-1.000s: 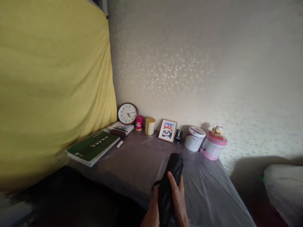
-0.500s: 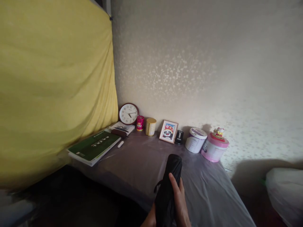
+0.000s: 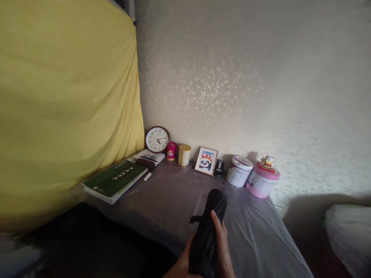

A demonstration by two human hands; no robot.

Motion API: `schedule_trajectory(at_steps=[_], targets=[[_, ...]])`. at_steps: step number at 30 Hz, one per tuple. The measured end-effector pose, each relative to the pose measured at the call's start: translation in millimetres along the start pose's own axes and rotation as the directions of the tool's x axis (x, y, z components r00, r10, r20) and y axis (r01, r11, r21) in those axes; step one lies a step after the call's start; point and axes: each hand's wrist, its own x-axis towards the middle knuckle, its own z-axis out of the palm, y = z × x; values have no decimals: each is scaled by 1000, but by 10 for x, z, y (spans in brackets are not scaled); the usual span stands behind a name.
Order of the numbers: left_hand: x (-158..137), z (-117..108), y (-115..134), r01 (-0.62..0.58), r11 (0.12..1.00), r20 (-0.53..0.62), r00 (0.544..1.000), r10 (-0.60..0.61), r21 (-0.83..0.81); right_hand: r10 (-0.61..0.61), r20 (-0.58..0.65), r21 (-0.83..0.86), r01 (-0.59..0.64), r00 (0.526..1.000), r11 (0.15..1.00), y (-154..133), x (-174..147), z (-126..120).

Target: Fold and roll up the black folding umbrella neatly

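A folded black umbrella [image 3: 206, 235] is held between my two hands above the near part of the table, its rounded end tilted away from me. My right hand [image 3: 222, 245] wraps its right side, with the thumb or a finger lying along the top. My left hand [image 3: 183, 260] grips it lower down on the left, and most of those fingers are hidden behind or under the umbrella. A short black strap [image 3: 196, 219] sticks out loose from its left side.
Along the wall stand a clock [image 3: 157, 139], a pink can [image 3: 171, 151], a yellow-lidded can [image 3: 184, 155], a picture frame [image 3: 206, 160], a white tub [image 3: 240, 172] and a pink tub [image 3: 262, 180]. A green book [image 3: 116, 178] lies left on the grey-covered table [image 3: 162, 208].
The umbrella has turned slightly, its far end shifting right. The strap now sticks out further left. My left hand has come further into view.
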Motion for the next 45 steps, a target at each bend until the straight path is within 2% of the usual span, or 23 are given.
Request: schedule_trajectory(at_steps=[5, 8, 10, 13, 15, 16, 18, 21, 22, 24, 26, 28, 31, 33, 34, 36, 38, 40, 42, 45], targets=[[-63, -8, -17, -17, 999, 52, 999, 15, 41, -40, 2, -56, 40, 999, 998, -12, -17, 15], [-16, 6, -111, -48, 996, 49, 998, 44, 73, -83, 5, -104, 84, 996, 991, 4, -27, 46], [35, 27, -220, -70, 978, -1, 997, 71, 197, -87, 12, -97, 88, 996, 991, 29, -25, 69], [89, 38, -364, 11, 884, -97, 995, 39, 467, -47, 22, -40, 47, 999, 998, 78, -9, 88], [95, 13, -381, 1, 861, -87, 995, 50, 509, -2, 30, 9, 2, 1000, 1000, 108, 6, 81], [90, -9, -360, -44, 879, -57, 995, 80, 475, 17, 29, 24, -18, 999, 1000, 119, 13, 71], [72, -57, -287, -147, 942, 31, 989, 144, 301, 41, 19, 38, -41, 999, 998, 131, 23, 48], [61, -85, -222, -208, 978, 126, 971, 204, 23, 42, 33, 46, -44, 999, 998, 127, 29, 27], [64, -76, -233, -227, 974, 111, 968, 224, 17, 26, 46, 42, -28, 999, 999, 124, 30, 26], [78, -46, -292, -235, 962, 35, 972, 233, 141, -17, 61, 3, 17, 998, 1000, 125, 31, 33], [89, -23, -350, -179, 934, -37, 979, 200, 309, -40, 64, -34, 43, 997, 999, 138, 34, 43], [90, -29, -353, -152, 921, -75, 979, 191, 358, -22, 62, -26, 24, 998, 999, 160, 35, 48], [87, -75, -262, -153, 977, -31, 987, 160, 151, 31, 69, 31, -33, 997, 999, 191, 30, 49], [103, -102, -211, -65, 998, 17, 998, 65, 11, 43, 72, 36, -45, 996, 998, 198, 27, 45], [120, -109, -207, -30, 1000, 17, 999, 30, 0, 31, 71, 23, -33, 997, 999, 198, 30, 39], [167, -118, -248, -41, 995, -50, 998, 45, 88, -25, 70, -31, 27, 997, 999, 194, 51, 17], [222, -127, -324, -118, 960, -140, 978, 158, 255, -104, 66, -114, 111, 992, 987, 195, 94, -22], [270, -140, -387, -153, 898, -174, 955, 242, 412, -194, 50, -202, 200, 980, 959, 211, 152, -77], [305, -151, -411, -117, 843, -170, 956, 239, 525, -258, 38, -275, 259, 965, 926, 251, 217, -139], [341, -150, -394, -6, 767, -158, 977, 140, 642, -275, 34, -348, 269, 961, 898, 365, 318, -231]])
